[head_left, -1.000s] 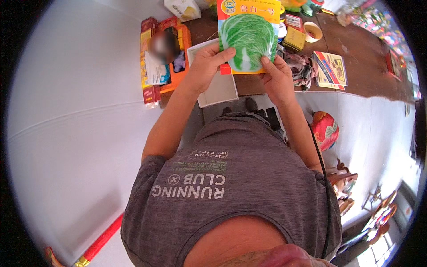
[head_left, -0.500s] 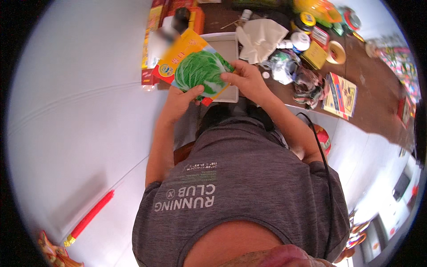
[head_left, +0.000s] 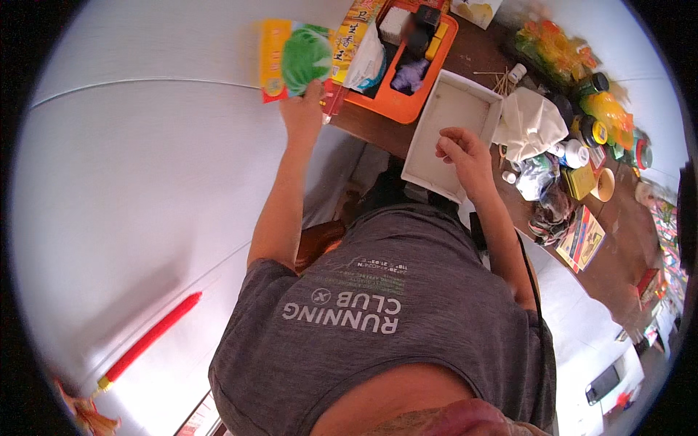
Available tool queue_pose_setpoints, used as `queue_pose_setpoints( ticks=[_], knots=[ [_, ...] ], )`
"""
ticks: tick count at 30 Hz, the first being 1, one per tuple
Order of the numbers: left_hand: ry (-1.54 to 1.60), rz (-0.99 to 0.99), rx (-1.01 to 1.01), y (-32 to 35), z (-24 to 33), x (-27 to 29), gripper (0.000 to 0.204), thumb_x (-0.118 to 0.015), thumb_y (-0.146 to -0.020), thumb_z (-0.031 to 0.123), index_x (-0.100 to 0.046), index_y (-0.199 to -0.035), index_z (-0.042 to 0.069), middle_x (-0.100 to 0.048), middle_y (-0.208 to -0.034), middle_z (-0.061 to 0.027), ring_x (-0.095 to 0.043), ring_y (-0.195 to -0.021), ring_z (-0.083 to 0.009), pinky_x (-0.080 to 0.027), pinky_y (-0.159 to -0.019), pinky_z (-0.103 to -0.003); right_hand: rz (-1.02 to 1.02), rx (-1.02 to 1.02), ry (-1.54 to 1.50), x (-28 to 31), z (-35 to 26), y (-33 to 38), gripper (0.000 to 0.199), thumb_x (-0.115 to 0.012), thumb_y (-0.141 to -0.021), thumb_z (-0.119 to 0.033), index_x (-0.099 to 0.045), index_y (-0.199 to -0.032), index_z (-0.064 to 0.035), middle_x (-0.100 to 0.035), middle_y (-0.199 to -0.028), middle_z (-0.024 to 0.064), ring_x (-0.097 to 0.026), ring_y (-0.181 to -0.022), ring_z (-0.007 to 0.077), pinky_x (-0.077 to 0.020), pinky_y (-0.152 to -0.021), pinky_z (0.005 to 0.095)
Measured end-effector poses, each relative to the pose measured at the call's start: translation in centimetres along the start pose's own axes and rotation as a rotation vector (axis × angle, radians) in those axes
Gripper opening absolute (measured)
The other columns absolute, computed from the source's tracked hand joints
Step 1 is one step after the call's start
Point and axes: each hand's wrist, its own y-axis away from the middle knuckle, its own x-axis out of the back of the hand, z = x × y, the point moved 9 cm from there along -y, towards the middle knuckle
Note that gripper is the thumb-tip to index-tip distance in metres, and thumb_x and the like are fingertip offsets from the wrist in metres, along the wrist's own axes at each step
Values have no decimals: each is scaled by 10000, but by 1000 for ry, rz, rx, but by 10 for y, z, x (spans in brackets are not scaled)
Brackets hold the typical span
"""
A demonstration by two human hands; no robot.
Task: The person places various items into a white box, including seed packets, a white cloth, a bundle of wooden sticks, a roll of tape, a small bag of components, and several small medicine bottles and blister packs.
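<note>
Hands apart over cluttered desk (head_left: 625, 240)
Left hand (head_left: 302, 109) fingers grasping yellow-green packet (head_left: 294, 58); right hand (head_left: 462, 149) fingers loosely curled, released, above white tray (head_left: 436, 156)

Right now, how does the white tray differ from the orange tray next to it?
The white tray looks empty, while the orange tray holds small blocks and a purple lump. The white tray lies right under the right hand, with nothing in that hand; the orange tray sits beside the left hand, which holds a yellow-and-green packet. Both are shallow, rectangular, and rest on the brown table.
</note>
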Motion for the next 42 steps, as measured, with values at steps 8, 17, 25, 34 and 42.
queue_pose_setpoints(
  ticks=[8, 17, 25, 34, 42],
  knots=[
    [-471, -303, -102, -39, -52, -46, 256, -663, -932, 203, -677, -974, -48, -713, -888, -231, -706, -824, -358, -519, -745, -425, 209, -18, -57, -10, 1, -10, 284, -661, -974, -178, -652, -1167, 29, -704, -957, 78, -685, -860, 161, -519, -749, 287],
    [-787, -476, -127, -52, -57, -73, 483, -698, -865, 245, -633, -1251, -38, -686, -1112, -295, -657, -1073, -433, -513, -918, -479, 300, -19, -96, 2, 10, 4, 270, -668, -969, -152, -658, -1162, 36, -706, -956, 81, -678, -841, 156, -514, -733, 276],
    [-787, -360, -233, -50, -16, -83, 586, -690, -880, 385, -620, -1321, 6, -711, -1136, -245, -687, -1068, -392, -531, -912, -415, 495, 216, 326, 60, -22, 11, 264, -705, -940, -150, -666, -1132, 28, -727, -956, 117, -695, -816, 192, -550, -763, 305],
    [-829, -262, -280, -47, -3, -81, 413, -583, -989, 346, -673, -1109, -39, -721, -978, -248, -703, -918, -390, -530, -815, -444, 755, 456, 1103, 108, -51, 41, 483, -767, -832, -200, -613, -1262, -43, -652, -1227, 145, -599, -1111, 365, -470, -945, 466],
    [-887, -387, -147, -41, -35, -62, 527, -646, -927, 257, -553, -1345, -51, -677, -1151, -295, -679, -1066, -386, -529, -903, -412, 848, 335, 1184, 169, -34, 3, 319, -767, -824, -236, -682, -1077, -61, -663, -1195, 136, -580, -1130, 378, -459, -947, 482]
  ],
)
